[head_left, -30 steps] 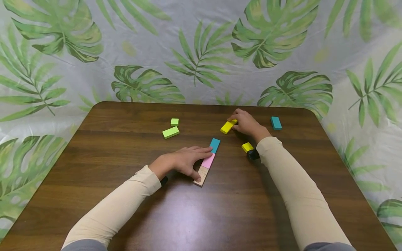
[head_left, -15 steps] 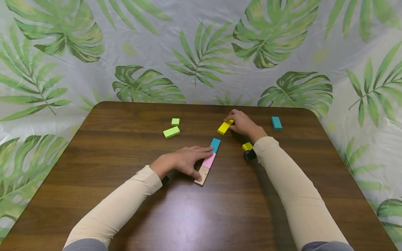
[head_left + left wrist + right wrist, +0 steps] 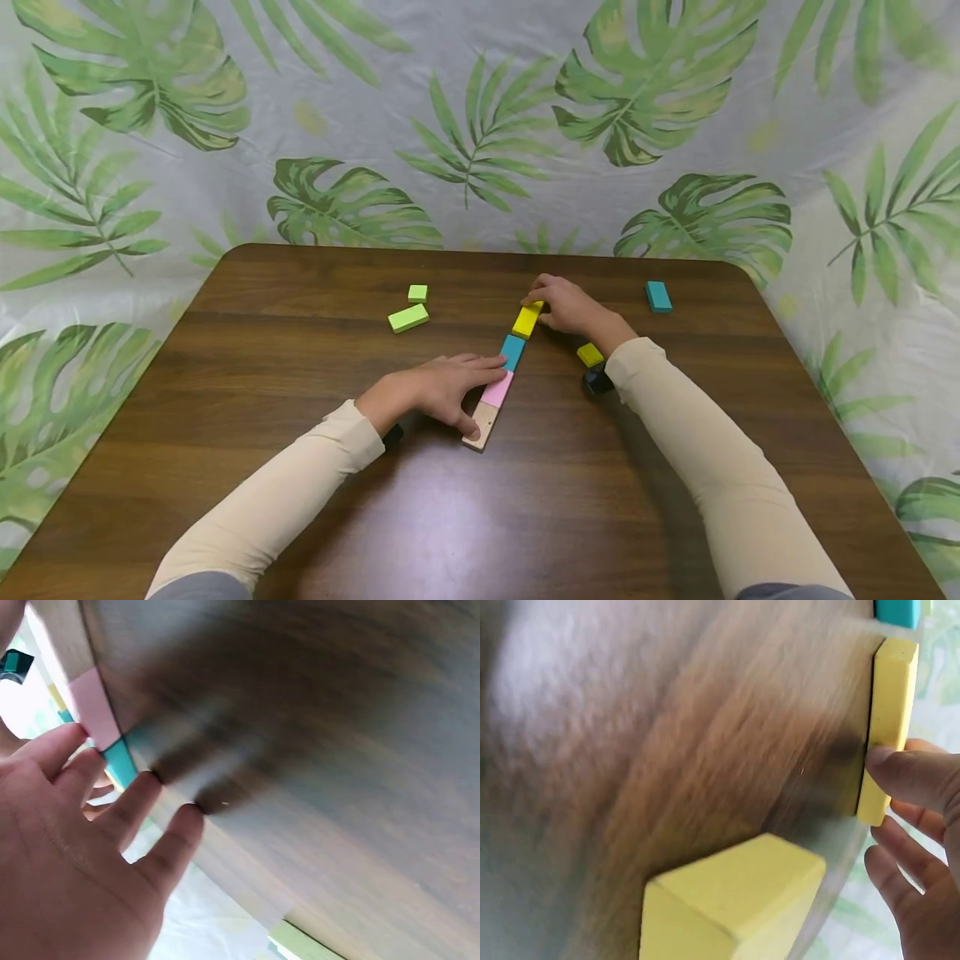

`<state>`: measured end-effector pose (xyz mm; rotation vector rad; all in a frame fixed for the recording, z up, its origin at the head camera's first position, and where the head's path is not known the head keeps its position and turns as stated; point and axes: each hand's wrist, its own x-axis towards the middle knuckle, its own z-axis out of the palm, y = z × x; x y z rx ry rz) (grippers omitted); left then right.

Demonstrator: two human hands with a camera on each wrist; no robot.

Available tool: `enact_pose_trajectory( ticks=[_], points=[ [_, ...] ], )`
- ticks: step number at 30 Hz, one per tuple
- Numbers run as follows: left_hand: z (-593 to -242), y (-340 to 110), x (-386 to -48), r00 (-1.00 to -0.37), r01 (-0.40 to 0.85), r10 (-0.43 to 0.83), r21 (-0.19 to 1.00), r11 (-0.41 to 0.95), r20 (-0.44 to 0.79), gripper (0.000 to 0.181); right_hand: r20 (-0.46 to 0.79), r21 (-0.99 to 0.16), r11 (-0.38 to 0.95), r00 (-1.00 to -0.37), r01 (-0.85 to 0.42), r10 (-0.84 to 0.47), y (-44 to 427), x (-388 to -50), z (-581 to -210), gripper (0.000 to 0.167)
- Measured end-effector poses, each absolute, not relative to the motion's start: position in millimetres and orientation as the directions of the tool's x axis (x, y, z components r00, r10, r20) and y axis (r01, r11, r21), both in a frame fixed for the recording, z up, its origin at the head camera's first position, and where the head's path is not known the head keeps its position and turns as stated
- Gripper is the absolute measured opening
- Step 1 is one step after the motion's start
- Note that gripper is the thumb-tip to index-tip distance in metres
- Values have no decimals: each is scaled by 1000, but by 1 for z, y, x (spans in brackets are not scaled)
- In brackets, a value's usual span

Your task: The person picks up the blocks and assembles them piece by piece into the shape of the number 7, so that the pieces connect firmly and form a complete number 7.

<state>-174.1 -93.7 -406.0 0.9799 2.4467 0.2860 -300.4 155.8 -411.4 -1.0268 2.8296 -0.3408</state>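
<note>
A row of flat blocks lies end to end at mid-table: a bare wood block, a pink block and a teal block. My left hand rests on this row with fingers extended, its thumb on the wood block and fingertips by the pink and teal ones. Beyond the teal end, my right hand pinches a yellow block between thumb and fingers. In the right wrist view a narrow gap separates that yellow block from the teal block.
Another yellow block lies beneath the right wrist, near a black wrist camera. Toward the far right sits a second teal block. Two light green blocks, one long and one short, lie back left on the wooden table.
My right hand has brought the yellow block leftward and nearer, turning it into line with the row beside the teal end. The left hand has stayed on the row.
</note>
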Motion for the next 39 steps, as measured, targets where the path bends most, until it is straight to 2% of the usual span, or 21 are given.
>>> enact_pose_trajectory(
  ticks=[6, 39],
  points=[
    [-402, -96, -170, -639, 583, 679, 348, 734, -362, 92, 9, -229, 710, -730, -666, -683, 149, -296, -412, 35],
    [-407, -97, -166, -629, 587, 701, 385, 712, -336, 91, -14, -265, 721, -745, -640, -667, 151, -290, -416, 38]
  ],
)
